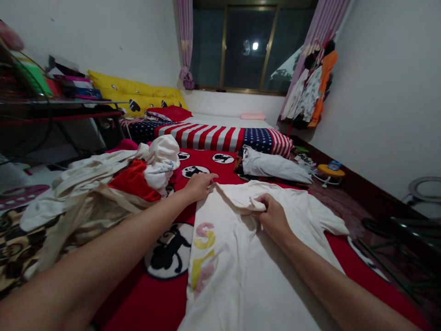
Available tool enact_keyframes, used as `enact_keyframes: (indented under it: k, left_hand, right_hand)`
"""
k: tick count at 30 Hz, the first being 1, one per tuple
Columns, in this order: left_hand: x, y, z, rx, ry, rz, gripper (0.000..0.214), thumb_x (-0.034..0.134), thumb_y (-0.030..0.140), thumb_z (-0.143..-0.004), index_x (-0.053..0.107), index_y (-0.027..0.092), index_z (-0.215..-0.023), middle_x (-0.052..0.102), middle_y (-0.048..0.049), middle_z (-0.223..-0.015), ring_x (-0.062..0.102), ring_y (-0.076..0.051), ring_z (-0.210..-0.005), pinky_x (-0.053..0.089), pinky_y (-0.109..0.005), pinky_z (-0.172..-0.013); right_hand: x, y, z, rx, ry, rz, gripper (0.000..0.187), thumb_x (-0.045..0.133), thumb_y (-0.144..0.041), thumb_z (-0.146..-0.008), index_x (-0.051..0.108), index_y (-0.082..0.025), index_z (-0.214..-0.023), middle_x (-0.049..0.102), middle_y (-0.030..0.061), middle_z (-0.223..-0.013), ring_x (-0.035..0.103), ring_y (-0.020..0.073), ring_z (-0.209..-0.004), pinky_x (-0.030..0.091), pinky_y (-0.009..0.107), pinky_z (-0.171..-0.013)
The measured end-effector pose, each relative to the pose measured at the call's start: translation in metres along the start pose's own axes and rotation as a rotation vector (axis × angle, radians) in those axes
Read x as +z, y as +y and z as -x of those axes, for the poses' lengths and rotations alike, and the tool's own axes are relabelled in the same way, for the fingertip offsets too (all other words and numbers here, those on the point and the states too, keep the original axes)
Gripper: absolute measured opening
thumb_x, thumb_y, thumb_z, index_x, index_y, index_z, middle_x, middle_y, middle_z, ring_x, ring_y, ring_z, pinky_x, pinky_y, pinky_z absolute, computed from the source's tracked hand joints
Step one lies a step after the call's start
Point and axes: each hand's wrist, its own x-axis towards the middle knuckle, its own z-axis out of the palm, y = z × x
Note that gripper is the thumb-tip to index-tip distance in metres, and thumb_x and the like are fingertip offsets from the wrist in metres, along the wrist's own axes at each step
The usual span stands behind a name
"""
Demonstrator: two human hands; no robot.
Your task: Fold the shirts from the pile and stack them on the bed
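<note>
A white T-shirt (282, 257) lies spread on a red blanket with monkey pictures (144, 299). Its left side is folded over, showing part of a pink and yellow print. My right hand (274, 218) pinches a folded edge of the shirt, probably the sleeve, near the upper middle. At the shirt's upper left corner, my left hand (200, 186) touches the fabric with thumb and forefinger near the fold; whether it grips the cloth is hard to make out. The right sleeve of the shirt stretches out flat to the right.
A heap of clothes (103, 179) sits to the left, white, beige and red. Folded grey garments (275, 165) lie beyond the shirt on the right. Farther back are a bed with a flag-patterned cover (206, 138), a cluttered desk (69, 110) and a small yellow stool (330, 171).
</note>
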Motion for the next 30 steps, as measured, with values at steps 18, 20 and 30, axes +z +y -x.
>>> enact_keyframes:
  k: [18,20,30]
  left_hand:
    - [-0.039,-0.038,-0.002,-0.012,0.050,0.640,0.023,0.048,0.034,-0.077,0.062,0.016,-0.082,0.064,-0.0010,-0.076,0.059,-0.016,-0.071,0.045,-0.025,-0.065]
    - [-0.042,-0.042,-0.004,-0.066,-0.030,0.481,0.029,0.046,0.042,-0.080,0.061,0.017,-0.074,0.061,0.0001,-0.067,0.056,-0.015,-0.063,0.040,-0.024,-0.057]
    - [-0.008,-0.039,0.007,-0.238,-0.013,0.051,0.027,0.054,0.043,-0.079,0.068,0.020,-0.074,0.069,-0.0062,-0.079,0.062,-0.023,-0.079,0.038,-0.027,-0.061]
  right_hand:
    - [0.005,-0.076,-0.008,0.192,0.057,-0.697,0.026,0.061,-0.042,-0.075,0.060,-0.019,-0.086,0.061,-0.0008,-0.072,0.055,0.0131,-0.060,0.044,0.023,-0.051]
    - [0.011,-0.069,-0.021,0.354,0.103,-0.809,0.033,0.067,-0.038,-0.067,0.059,-0.019,-0.093,0.063,-0.0004,-0.077,0.057,0.0129,-0.060,0.045,0.023,-0.049]
    - [0.031,-0.014,-0.024,0.416,0.093,-0.500,0.048,0.067,-0.032,-0.060,0.059,-0.017,-0.104,0.062,0.0018,-0.074,0.051,0.0123,-0.048,0.035,0.022,-0.037]
